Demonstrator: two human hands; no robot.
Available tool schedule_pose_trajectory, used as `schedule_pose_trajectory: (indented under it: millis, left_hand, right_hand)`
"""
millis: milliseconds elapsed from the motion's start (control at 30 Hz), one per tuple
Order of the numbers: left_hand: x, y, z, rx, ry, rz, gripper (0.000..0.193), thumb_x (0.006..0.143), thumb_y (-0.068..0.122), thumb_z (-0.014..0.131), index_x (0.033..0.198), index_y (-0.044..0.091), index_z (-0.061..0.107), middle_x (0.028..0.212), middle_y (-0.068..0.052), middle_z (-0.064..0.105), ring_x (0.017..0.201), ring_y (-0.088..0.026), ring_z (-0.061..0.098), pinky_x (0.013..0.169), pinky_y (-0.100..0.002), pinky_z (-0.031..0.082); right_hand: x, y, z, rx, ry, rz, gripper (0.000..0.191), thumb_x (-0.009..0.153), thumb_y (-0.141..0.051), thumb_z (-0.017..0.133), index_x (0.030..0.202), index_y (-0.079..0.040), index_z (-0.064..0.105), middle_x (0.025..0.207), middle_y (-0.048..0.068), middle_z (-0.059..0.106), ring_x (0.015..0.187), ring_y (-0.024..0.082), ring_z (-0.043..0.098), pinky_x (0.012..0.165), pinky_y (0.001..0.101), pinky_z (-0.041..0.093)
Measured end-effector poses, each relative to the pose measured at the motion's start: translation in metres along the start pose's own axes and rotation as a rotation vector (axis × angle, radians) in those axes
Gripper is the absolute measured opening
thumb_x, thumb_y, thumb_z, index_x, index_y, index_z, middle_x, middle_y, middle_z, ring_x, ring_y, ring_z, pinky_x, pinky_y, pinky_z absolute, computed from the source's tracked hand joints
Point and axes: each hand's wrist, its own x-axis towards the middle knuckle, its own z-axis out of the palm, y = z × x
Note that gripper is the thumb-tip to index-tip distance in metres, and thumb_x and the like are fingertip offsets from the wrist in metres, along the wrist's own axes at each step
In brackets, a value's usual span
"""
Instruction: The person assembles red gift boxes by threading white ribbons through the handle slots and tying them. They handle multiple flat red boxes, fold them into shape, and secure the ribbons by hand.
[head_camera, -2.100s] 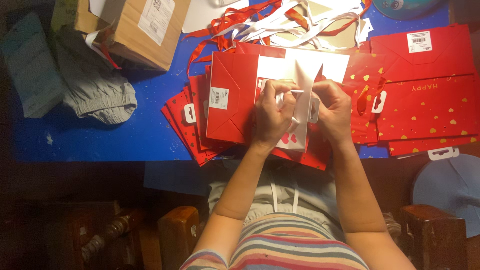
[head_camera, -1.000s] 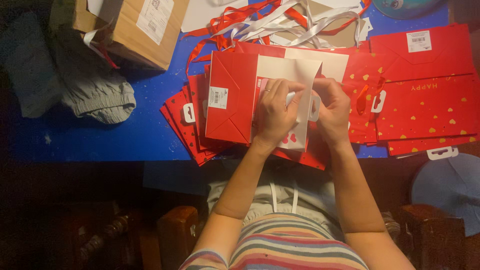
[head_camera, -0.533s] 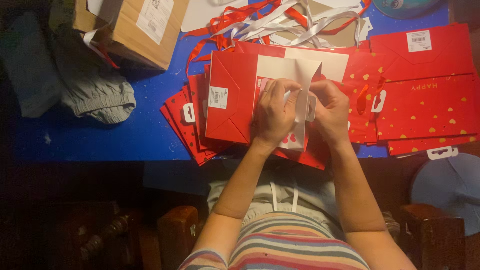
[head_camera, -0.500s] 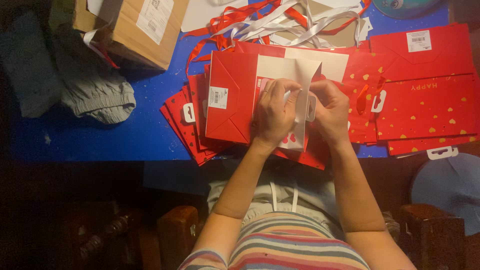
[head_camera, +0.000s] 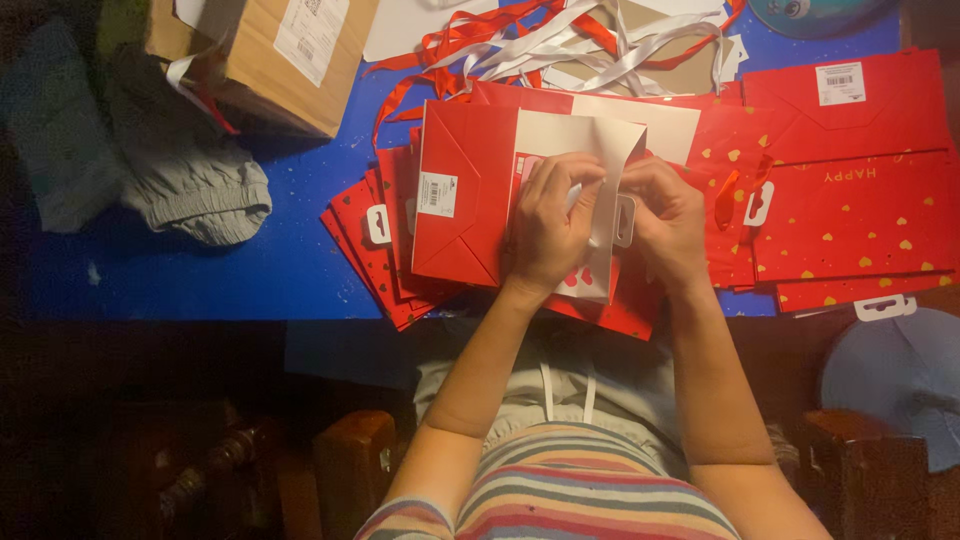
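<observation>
Both hands on flat red gift bag (head_camera: 465, 200), lying on blue table (head_camera: 200, 270) atop pile of red bags (head_camera: 385, 255). L hand (head_camera: 548, 228) & R hand (head_camera: 668, 222) pinch white paper flap (head_camera: 600, 140) at bag's mouth, fingers curled tight on it, flap between the two grips. Cardboard box (head_camera: 270, 55) far L, ribbons (head_camera: 560, 40) behind.

Both hands on a flat red paper gift bag (head_camera: 465, 200) atop a fanned stack on the blue table (head_camera: 200, 270). Left hand (head_camera: 548, 230) and right hand (head_camera: 672, 222) pinch its white inner flap (head_camera: 600, 140), probably folding it.
</observation>
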Motion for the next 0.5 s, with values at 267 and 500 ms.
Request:
schedule_pose_trajectory:
  millis: [267,500]
  left_hand:
    - [-0.004,0.0,0.003,-0.025,0.019,-0.064,0.01,0.103,0.009,0.064,0.11,0.006,0.058,0.115,-0.009,0.073,0.106,-0.031,0.071,0.093,-0.04,0.055]
    - [-0.008,-0.012,0.011,-0.109,0.043,-0.13,0.01,0.106,0.01,0.059,0.113,0.005,0.053,0.113,-0.01,0.075,0.105,-0.029,0.073,0.09,-0.038,0.057]
  right_hand:
    - [-0.001,-0.007,0.01,-0.023,0.112,0.077,0.005,0.102,-0.003,0.067,0.106,-0.002,0.066,0.099,-0.002,0.065,0.093,0.005,0.062,0.084,0.0227,0.051]
    - [0.0,-0.002,0.012,-0.156,0.128,-0.054,0.004,0.103,-0.002,0.067,0.107,-0.001,0.065,0.102,-0.001,0.06,0.094,0.007,0.059,0.085,0.024,0.049]
